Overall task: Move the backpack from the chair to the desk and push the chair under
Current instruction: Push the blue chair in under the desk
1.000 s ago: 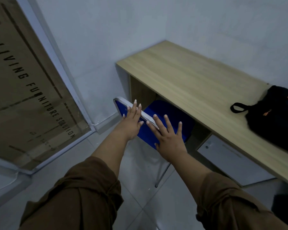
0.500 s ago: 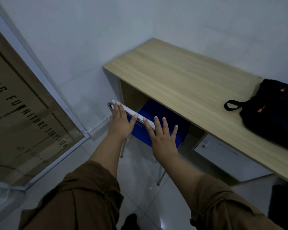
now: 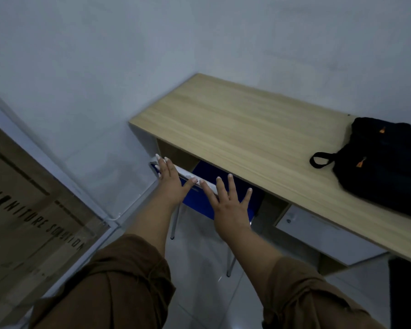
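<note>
The black backpack (image 3: 384, 165) with orange zipper pulls lies on the right part of the wooden desk (image 3: 235, 129), its carry loop pointing left. The blue chair (image 3: 199, 200) stands mostly beneath the desktop; only its backrest, the rear of its seat and two metal legs show. My left hand (image 3: 170, 180) lies flat on the left end of the backrest's top edge, fingers spread. My right hand (image 3: 228, 205) presses flat against the backrest further right, fingers apart. Neither hand wraps around the rim.
White walls meet in a corner behind the desk. A glass partition (image 3: 33, 210) with lettering stands at the left. A white drawer unit (image 3: 318, 233) sits under the desk to the right of the chair. Pale floor tiles (image 3: 199, 293) lie below my arms.
The chair has slid further under the desk with both palms on its backrest. My view has shifted closer to the desk.
</note>
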Tool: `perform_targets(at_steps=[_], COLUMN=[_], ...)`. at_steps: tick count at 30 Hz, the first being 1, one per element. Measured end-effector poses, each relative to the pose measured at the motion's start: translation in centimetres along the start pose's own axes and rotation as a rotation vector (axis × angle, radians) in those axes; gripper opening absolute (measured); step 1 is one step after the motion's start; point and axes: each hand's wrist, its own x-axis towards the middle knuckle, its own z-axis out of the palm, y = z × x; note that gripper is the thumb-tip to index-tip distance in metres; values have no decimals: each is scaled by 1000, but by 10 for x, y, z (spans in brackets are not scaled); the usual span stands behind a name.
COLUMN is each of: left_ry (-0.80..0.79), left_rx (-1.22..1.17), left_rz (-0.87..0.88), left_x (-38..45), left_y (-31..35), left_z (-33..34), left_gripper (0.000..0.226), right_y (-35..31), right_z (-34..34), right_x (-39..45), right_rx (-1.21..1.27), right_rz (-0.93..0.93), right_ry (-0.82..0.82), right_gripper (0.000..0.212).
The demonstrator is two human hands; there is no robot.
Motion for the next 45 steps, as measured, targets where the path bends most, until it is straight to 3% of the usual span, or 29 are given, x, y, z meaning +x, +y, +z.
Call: perform_targets(at_steps=[15,22,32,39,45], left_ry=[-50,-42,-144,-284,-271], left_rx=[56,45,232,486,355], left_rz=[24,49,-30,81,205], left_x=[60,76,72,51,22], left_y=[55,49,61,84,105], left_z=[14,12,-4,0,10], left_gripper=[111,111,114,90,51], right_y=[56,53,55,68,110], right_z=[-7,-5,-17,-31,-36], right_x=[56,67,66,45,4], right_rx=[10,50,154,364,443], right_rz=[97,84,74,159,319], right_ry=[23,46,-136,-209,-114], right_gripper=[107,101,100,91,74])
